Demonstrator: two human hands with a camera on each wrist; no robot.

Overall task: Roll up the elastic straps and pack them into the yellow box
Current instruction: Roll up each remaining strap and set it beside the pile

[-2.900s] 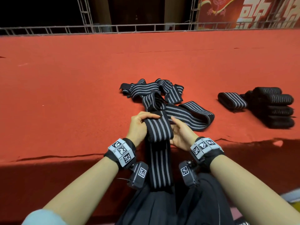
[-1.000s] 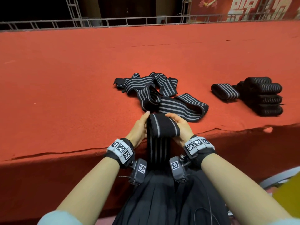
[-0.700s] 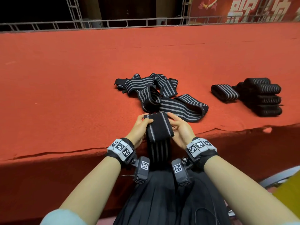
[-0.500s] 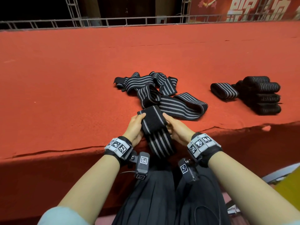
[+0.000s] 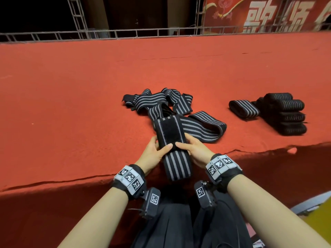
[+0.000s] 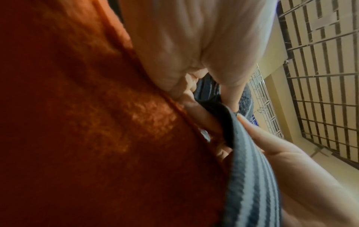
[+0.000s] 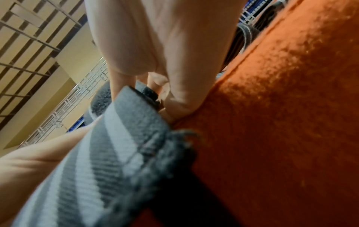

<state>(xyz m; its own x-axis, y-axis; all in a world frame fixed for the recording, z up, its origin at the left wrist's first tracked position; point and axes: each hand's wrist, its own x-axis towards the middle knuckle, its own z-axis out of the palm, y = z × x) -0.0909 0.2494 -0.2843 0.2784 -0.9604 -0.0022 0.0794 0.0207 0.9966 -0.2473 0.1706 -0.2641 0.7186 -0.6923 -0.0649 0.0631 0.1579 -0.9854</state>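
Red-carpeted table holds finished rolls at right and loose straps beyond, while both hands' fingers pinch a half-rolled strap at its edge.

Left hand and right hand pinch striped strap over red cloth.

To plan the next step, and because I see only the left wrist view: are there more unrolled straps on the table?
Observer: Yes. A loose tangle of straps lies just beyond the strap that the left hand and right hand grip.
Operator: Any finished rolls?
Observer: Yes, rolled straps are stacked on the right side, apart from the tangle.
Operator: Is the yellow box visible?
Observer: Only a yellow patch at the head view's lower right edge; perhaps the box.
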